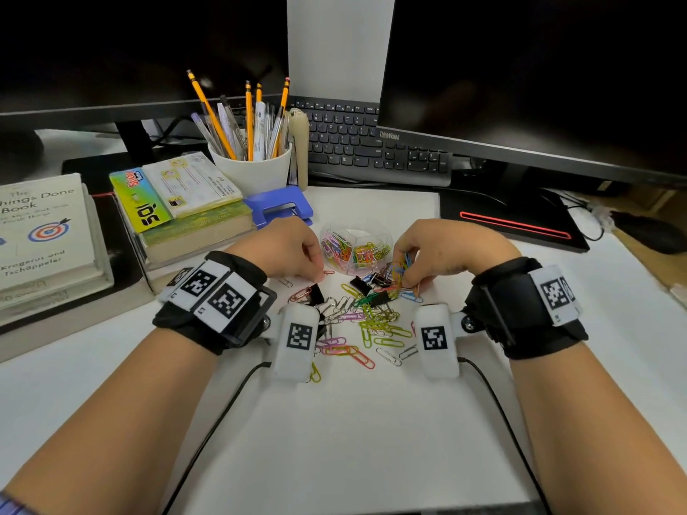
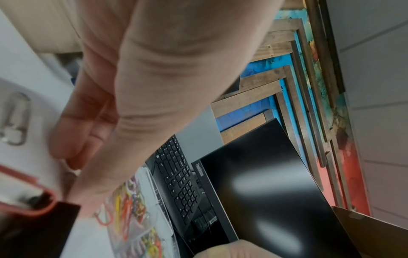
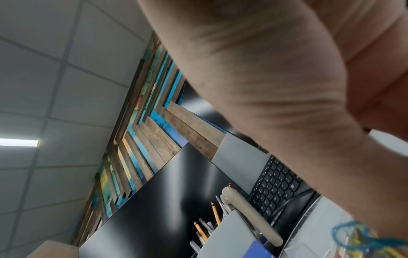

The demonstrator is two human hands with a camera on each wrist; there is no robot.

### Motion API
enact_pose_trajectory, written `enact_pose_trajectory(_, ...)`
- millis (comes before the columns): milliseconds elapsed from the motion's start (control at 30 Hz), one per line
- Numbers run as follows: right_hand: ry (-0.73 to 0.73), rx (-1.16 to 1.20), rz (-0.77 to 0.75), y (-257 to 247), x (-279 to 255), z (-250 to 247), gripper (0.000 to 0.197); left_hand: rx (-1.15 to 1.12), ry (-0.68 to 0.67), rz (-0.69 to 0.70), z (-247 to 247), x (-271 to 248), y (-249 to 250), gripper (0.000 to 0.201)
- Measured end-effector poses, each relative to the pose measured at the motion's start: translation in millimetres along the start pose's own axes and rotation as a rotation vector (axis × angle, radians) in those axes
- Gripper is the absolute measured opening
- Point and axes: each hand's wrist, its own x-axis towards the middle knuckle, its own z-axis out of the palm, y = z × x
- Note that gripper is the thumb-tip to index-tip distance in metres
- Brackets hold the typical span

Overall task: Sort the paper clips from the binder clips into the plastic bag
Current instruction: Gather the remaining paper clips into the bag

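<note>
A loose pile of coloured and silver paper clips [image 1: 375, 325] lies on the white sheet between my wrists, with black binder clips [image 1: 360, 284] mixed in. Behind it stands the clear plastic bag [image 1: 356, 244], which holds many coloured clips. My left hand [image 1: 319, 275] pinches a red paper clip [image 1: 328, 272] low on the sheet, beside another binder clip [image 1: 316, 294]. My right hand [image 1: 405, 276] grips a small bunch of clips; a blue paper clip [image 3: 353, 235] sticks out below the thumb. The left wrist view shows the bag [image 2: 141, 214] just beyond my thumb.
A blue hole punch [image 1: 279, 206] and a white cup of pencils [image 1: 252, 172] stand behind my left hand. Stacked books [image 1: 178, 217] lie to the left. A keyboard [image 1: 371, 143] and two monitors sit at the back, a black stand [image 1: 513, 221] at the right.
</note>
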Motion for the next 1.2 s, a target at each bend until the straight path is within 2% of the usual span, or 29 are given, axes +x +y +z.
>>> enact_pose_trajectory(133, 0.041, 0.03, -0.018, 7.1, -1.5, -6.0, 0.015, 0.041, -0.008, 0.024, 0.1, 0.5, -0.5, 0.003)
enact_pose_trajectory(233, 0.078, 0.148, -0.05, 13.9, -2.1, -9.9, 0.015, 0.03, -0.002, 0.024, -0.4, 1.0, -0.8, 0.003)
enact_pose_trajectory(400, 0.212, 0.483, -0.178, 11.8, 2.8, -8.5, 0.011, -0.197, -0.011, -0.01, -7.4, 1.6, -1.8, 0.009)
enact_pose_trajectory(500, 0.283, 0.574, -0.183, 4.7, 10.7, -1.9, 0.01, -0.366, 0.084, -0.02, -8.5, 5.1, -1.8, 0.005)
enact_pose_trajectory(600, 0.321, 0.603, -0.141, -0.7, 15.5, 5.3, 0.009, -0.501, 0.219, -0.019, -2.5, 9.9, -0.3, 0.017)
enact_pose_trajectory(733, 0.343, 0.633, -0.126, 1.3, 24.7, 11.2, 0.004, -0.622, 0.263, -0.028, 5.8, 13.4, 2.1, 0.013)
enact_pose_trajectory(800, 0.331, 0.673, -0.126, 2.4, 27.3, 12.3, 0.004, -0.625, 0.259, -0.034, 6.7, 13.9, 2.1, 0.011)
enact_pose_trajectory(933, 0.309, 0.716, -0.132, 4.6, 27.0, 11.5, 0.004, -0.515, 0.335, -0.028, 6.5, 13.3, 2.4, 0.018)
enact_pose_trajectory(1067, 0.31, 0.882, -0.167, 1.7, 24.9, 9.7, 0.006, -0.428, 0.231, -0.066, 8.6, 12.8, 2.3, 0.025)
enact_pose_trajectory(1200, 0.313, 0.988, -0.224, -4.1, 26.6, 11.5, 0.005, -0.401, 0.191, -0.022, 8.3, 13.0, 1.1, 0.019)
